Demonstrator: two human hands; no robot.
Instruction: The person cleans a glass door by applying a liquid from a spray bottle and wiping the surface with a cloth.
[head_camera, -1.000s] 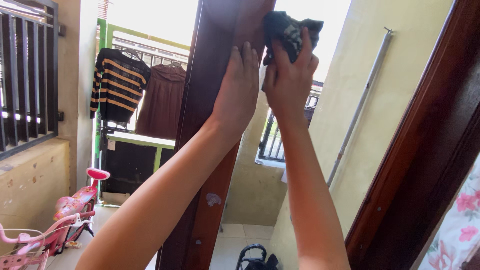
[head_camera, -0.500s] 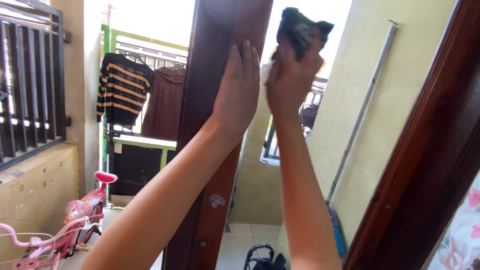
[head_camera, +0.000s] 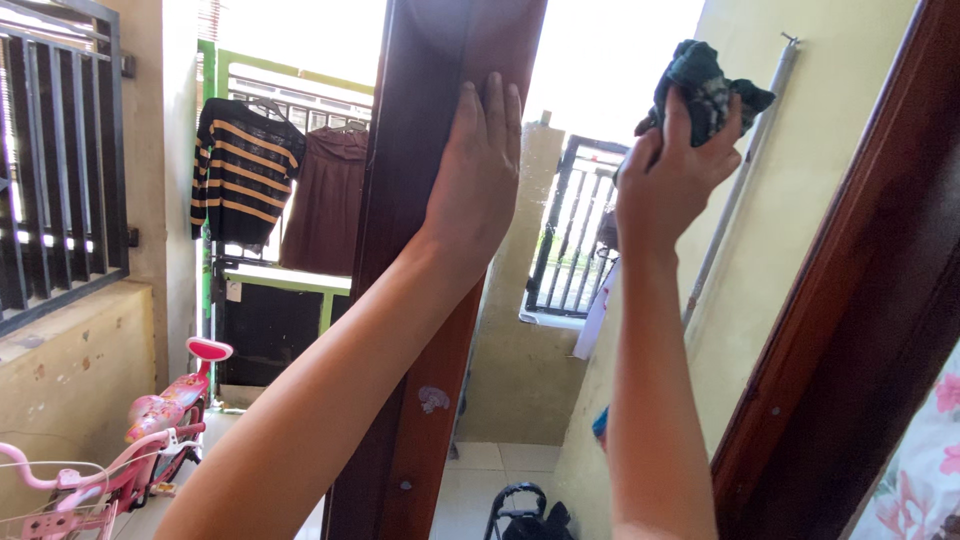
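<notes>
Head view: left hand (head_camera: 478, 170) flat, fingers together, on door (head_camera: 440, 90); right hand (head_camera: 672, 180) clamps dark cloth (head_camera: 706, 88) (raised, off door).

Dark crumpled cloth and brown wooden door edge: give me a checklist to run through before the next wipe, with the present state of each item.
1. Dark crumpled cloth gripped in right hand: ok.
2. Cloth touching the brown wooden door edge: not ok, it is held apart, to the right of it.
3. Left hand flat on the door edge: ok.
4. Cloth clean enough: cannot tell.
5. Grey pipe on the yellow wall clear of the cloth: cannot tell, they overlap in view.
</notes>
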